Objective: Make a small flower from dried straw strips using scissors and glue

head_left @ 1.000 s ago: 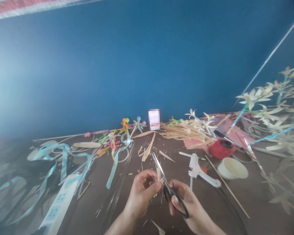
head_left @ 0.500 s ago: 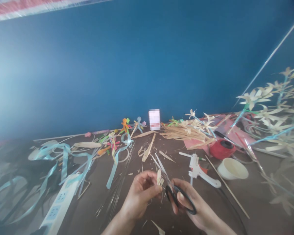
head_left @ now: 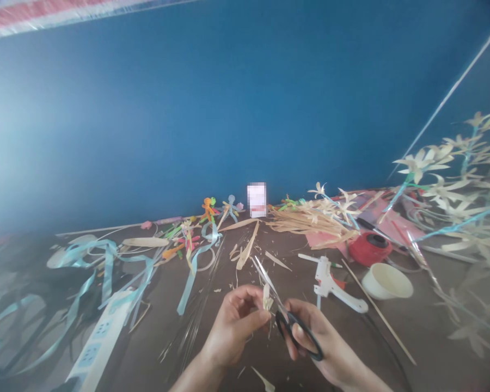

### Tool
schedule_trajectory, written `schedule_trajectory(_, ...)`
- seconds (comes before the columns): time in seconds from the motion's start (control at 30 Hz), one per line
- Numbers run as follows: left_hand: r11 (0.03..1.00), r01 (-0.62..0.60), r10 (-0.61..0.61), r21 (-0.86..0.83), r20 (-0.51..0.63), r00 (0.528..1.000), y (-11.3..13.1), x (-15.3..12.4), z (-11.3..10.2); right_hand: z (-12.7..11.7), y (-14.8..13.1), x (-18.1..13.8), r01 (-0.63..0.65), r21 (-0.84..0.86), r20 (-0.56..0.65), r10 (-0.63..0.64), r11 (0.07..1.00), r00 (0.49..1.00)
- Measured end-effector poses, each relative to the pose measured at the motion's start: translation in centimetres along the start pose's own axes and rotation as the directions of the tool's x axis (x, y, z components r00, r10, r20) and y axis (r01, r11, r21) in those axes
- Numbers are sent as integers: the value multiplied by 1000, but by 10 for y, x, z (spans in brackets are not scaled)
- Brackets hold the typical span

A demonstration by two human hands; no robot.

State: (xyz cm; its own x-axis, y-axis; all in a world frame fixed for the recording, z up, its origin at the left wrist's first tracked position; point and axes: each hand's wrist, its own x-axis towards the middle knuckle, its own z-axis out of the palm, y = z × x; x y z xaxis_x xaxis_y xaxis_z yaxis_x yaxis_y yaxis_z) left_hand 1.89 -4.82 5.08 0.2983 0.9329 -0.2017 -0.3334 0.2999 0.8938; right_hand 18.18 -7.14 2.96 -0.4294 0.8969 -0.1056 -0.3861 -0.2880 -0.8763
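Between the thumb and fingers of my left hand (head_left: 239, 321) is a small pale strip of dried husk (head_left: 267, 296), pointing up. My right hand (head_left: 314, 332) grips black-handled scissors (head_left: 288, 314), thumb and fingers in the loops. The scissor blades point up and away, nearly together, right beside the husk strip; whether they touch it I cannot make out. Beyond the blades, a longer husk piece (head_left: 248, 247) and small scraps lie on the dark table (head_left: 286, 359). Another husk scrap (head_left: 263, 379) rests near the front edge of view.
On the right are a white glue gun (head_left: 330, 286), a thin stick (head_left: 381, 316), a cream bowl (head_left: 387, 281), a red tape roll (head_left: 369, 249) and husk flowers (head_left: 422, 163). A husk pile (head_left: 310, 223) lies behind. Leftward are blue ribbon (head_left: 106, 256) and a power strip (head_left: 100, 337).
The scissor blades have come closer together beside the husk strip, and the handles have shifted slightly. My left hand has hardly moved.
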Motion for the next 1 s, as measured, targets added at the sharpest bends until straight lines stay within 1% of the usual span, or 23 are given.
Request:
schedule_trajectory(0.07,1000,14,-14,5,11,1000,2,0,0,-1,-2,0,-8,-15,-7,8,1000,1000)
schedule_trajectory(0.13,998,57,-58,19,38,998,8,0,-3,-6,-10,-1,-7,-61,14,8,998,1000)
schedule_trajectory(0.23,986,146,-155,81,116,981,22,2,-11,-19,-27,0,-20,-198,100,40,980,994)
schedule_trajectory(0.3,968,197,-226,154,204,952,34,5,-18,-31,-40,1,-76,-294,158,126,953,979)
schedule_trajectory(0.37,948,213,-279,238,292,915,47,8,-24,-42,-53,3,-133,-408,158,213,903,964)
schedule_trajectory(0.4,930,228,-320,287,329,889,53,10,-27,-46,-60,4,-146,-470,146,240,870,960)
schedule_trajectory(0.47,899,261,-388,353,361,848,62,14,-31,-52,-73,6,-131,-587,143,262,799,955)
schedule_trajectory(0.57,874,273,-434,402,394,810,71,19,-32,-55,-90,9,-75,-694,184,277,716,943)
schedule_trajectory(0.7,858,252,-457,447,444,771,74,23,-30,-55,-101,11,-3,-759,226,267,652,937)
schedule_trajectory(0.8,848,249,-478,468,471,741,76,24,-27,-56,-103,11,18,-782,241,275,623,931)
schedule_trajectory(0.87,844,254,-488,473,478,730,76,24,-26,-56,-104,10,18,-790,245,288,613,926)
schedule_trajectory(1.0,845,261,-491,468,482,726,76,26,-25,-55,-106,10,8,-792,243,303,610,921)
